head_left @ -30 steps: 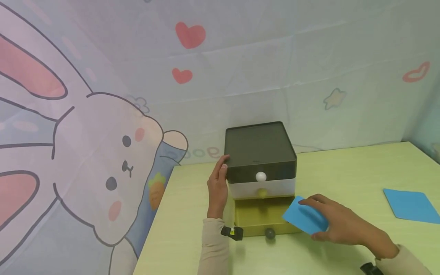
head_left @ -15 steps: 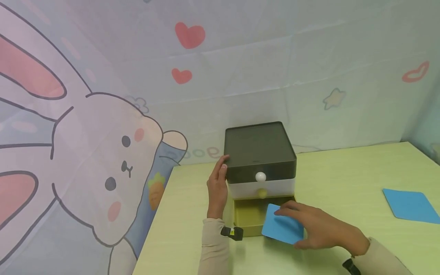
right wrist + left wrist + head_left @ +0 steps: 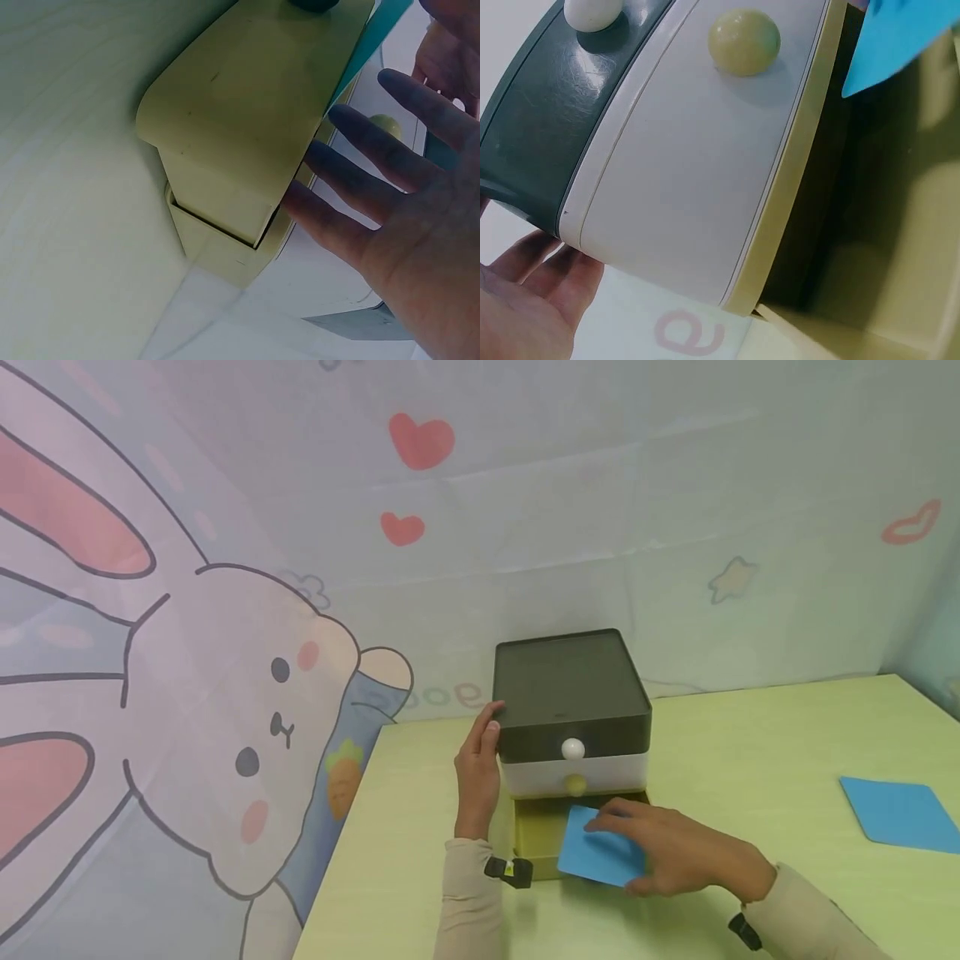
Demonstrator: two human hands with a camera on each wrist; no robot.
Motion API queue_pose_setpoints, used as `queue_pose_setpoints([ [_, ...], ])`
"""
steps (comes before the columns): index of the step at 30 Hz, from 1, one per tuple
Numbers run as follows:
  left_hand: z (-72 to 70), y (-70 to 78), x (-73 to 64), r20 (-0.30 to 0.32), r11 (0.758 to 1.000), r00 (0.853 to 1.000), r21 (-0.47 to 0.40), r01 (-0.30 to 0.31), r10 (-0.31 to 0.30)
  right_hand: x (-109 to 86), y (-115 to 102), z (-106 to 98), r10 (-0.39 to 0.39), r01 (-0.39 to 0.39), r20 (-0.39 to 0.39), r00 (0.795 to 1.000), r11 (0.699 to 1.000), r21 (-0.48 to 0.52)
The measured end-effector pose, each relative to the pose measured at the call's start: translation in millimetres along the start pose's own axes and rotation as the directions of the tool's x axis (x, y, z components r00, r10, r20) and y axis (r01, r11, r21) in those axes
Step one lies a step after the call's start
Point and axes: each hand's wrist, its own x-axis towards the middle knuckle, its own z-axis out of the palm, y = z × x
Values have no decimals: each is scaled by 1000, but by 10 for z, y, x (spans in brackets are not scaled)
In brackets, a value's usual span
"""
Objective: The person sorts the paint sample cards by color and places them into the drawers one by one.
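Observation:
A small drawer unit [image 3: 573,681] stands on the table, with a dark top tier, a white middle tier and a pulled-out yellow bottom drawer [image 3: 536,831]. My left hand [image 3: 477,772] rests against the unit's left side, its fingertips at the dark and white tiers in the left wrist view. Over the front of the yellow drawer, my right hand [image 3: 675,850] holds a blue square card [image 3: 596,852] between thumb and fingers. The card is tilted and covers the right part of the drawer. In the right wrist view the other fingers [image 3: 386,146] spread near the drawer's side.
A second blue card [image 3: 900,812] lies flat on the light green table [image 3: 750,743] at the right. The drawer fronts carry round knobs, such as the white knob [image 3: 573,749]. A printed cloth [image 3: 555,510] with a rabbit and hearts hangs behind the table.
My right hand has moved left with the blue card, from the drawer's right corner to over its front, hiding the dark knob. My left hand has stayed on the unit's side.

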Motion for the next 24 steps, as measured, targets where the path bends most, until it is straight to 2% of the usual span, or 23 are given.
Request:
queue_pose_setpoints([
  [4,-6,16,-4,-7,1000,1000,11,-9,9,16,10,-1,-13,13,-14,1000,1000,-12],
  [11,-9,20,-4,-10,1000,1000,1,-8,8,17,25,3,9,-9,1,1000,1000,-18],
  [18,-8,21,-10,-10,1000,1000,-6,-16,16,19,64,15,-10,8,-94,996,1000,-23],
  [24,-5,18,-15,1,1000,1000,-9,-19,19,-55,86,-48,39,-37,-109,993,999,19],
])
